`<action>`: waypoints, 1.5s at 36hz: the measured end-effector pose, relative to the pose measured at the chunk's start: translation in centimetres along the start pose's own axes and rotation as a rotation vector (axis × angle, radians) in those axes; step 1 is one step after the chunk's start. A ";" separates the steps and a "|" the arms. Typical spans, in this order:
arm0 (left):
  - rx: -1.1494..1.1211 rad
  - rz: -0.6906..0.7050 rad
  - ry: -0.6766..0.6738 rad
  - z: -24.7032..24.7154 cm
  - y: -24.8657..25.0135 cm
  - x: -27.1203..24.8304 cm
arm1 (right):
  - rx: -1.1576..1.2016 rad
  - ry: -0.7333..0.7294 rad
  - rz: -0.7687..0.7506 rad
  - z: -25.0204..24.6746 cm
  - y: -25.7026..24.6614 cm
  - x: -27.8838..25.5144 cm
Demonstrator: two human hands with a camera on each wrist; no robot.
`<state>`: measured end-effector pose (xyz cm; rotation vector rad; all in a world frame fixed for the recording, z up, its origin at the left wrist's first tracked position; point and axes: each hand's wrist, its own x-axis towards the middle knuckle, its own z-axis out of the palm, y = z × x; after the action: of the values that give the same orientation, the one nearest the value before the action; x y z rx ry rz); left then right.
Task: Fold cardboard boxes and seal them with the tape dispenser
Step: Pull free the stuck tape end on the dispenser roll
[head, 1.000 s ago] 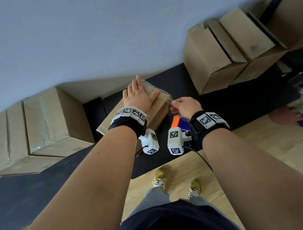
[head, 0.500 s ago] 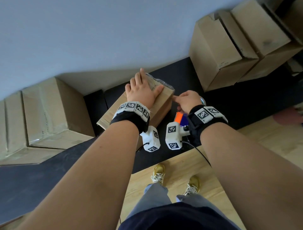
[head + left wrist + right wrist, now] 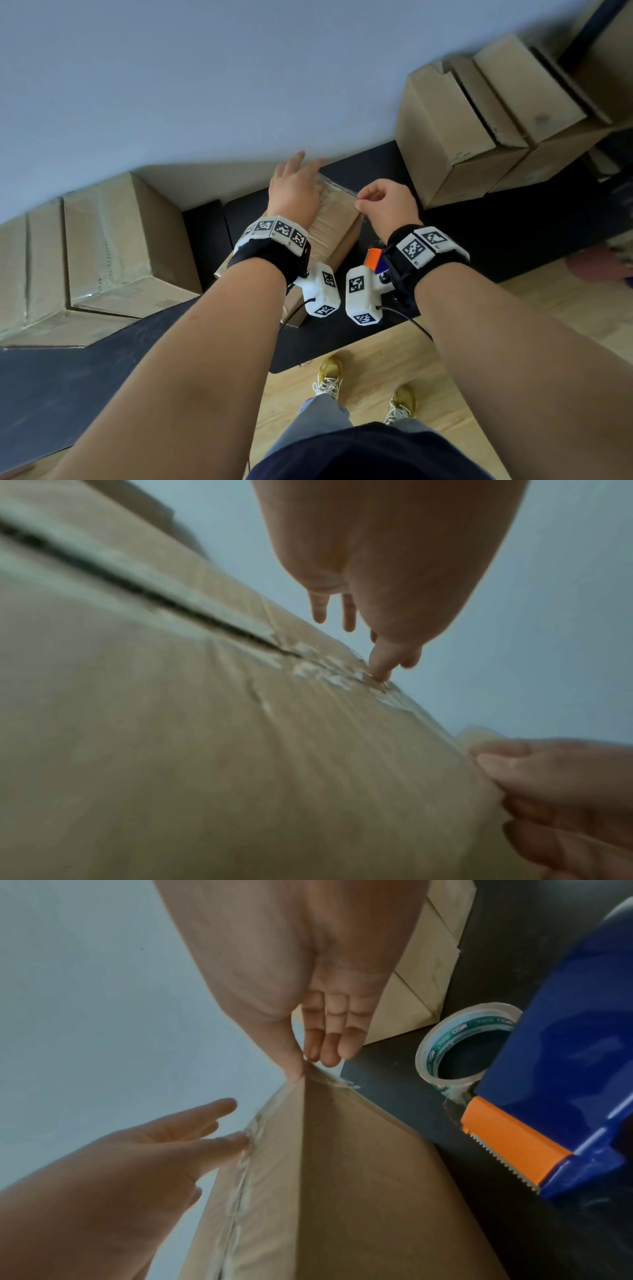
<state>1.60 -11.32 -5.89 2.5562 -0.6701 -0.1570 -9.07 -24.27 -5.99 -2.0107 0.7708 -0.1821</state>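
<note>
A small cardboard box (image 3: 337,219) lies on the black table with clear tape along its top seam (image 3: 178,607). My left hand (image 3: 297,178) lies flat on the box top with straight fingers, and one fingertip (image 3: 377,669) presses the crinkled tape near the far edge. My right hand (image 3: 363,205) pinches the loose tape end (image 3: 322,1076) between thumb and fingers at the box's far right corner. The blue and orange tape dispenser (image 3: 565,1096) with its tape roll (image 3: 459,1047) lies on the table right of the box, below my right wrist.
Larger cardboard boxes stand at the left (image 3: 113,246) and at the back right (image 3: 455,137). A pale wall runs behind the black table (image 3: 513,226). Wooden floor and my feet (image 3: 329,377) show below the table edge.
My left hand has slid forward along the box top, its fingers now reaching the far edge. My right hand still pinches the tape end at the box's right corner.
</note>
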 end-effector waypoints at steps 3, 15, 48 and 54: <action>-0.022 0.083 -0.047 0.1 -0.3 0.5 | -0.007 -0.029 -0.004 0.1 0.1 0.3; 0.031 0.020 -0.231 0.0 -0.5 1.0 | 0.113 -0.087 0.056 0.7 0.3 0.8; -0.026 -0.001 -0.292 -0.9 0.1 0.7 | 0.287 -0.036 0.213 1.3 -0.3 -0.2; 0.014 -0.004 -0.254 -0.5 0.4 0.9 | 0.312 -0.034 0.240 1.5 -0.8 -0.6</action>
<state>2.31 -11.83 -5.29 2.5747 -0.7604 -0.4861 -8.54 -22.53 -6.10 -1.6103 0.8956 -0.1201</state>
